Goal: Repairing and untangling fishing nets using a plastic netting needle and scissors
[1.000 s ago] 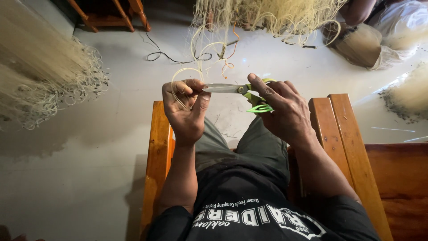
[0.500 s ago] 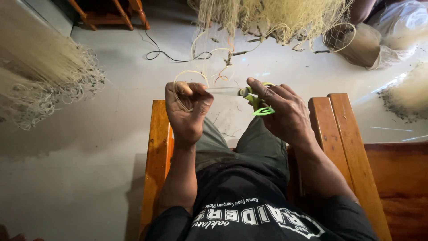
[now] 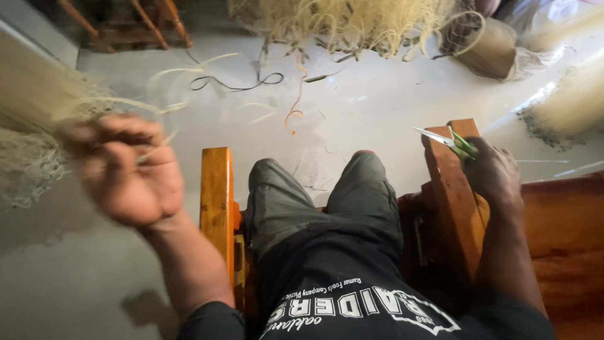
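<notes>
My left hand point(image 3: 129, 173) is swung out to the left over the floor and blurred by motion. Its fingers are curled around a thin pale strip point(image 3: 141, 101) that trails up and to the right. My right hand point(image 3: 494, 173) rests at the front end of the right wooden armrest point(image 3: 450, 201). It grips green-handled scissors point(image 3: 448, 140), whose blades point left. My knees in grey trousers point(image 3: 314, 189) lie between the two hands.
The left wooden armrest point(image 3: 217, 189) stands beside my left forearm. Heaps of pale fibre lie at the far left point(image 3: 28, 126), top point(image 3: 352, 19) and right point(image 3: 569, 101). A black cord point(image 3: 233, 82), an orange curl point(image 3: 296, 101) and a brown sack point(image 3: 487, 44) are on the floor.
Both hands were together in front of my knees, working the strip with the scissors. They have parted: the left swung far left with the strip, the right moved right onto the armrest.
</notes>
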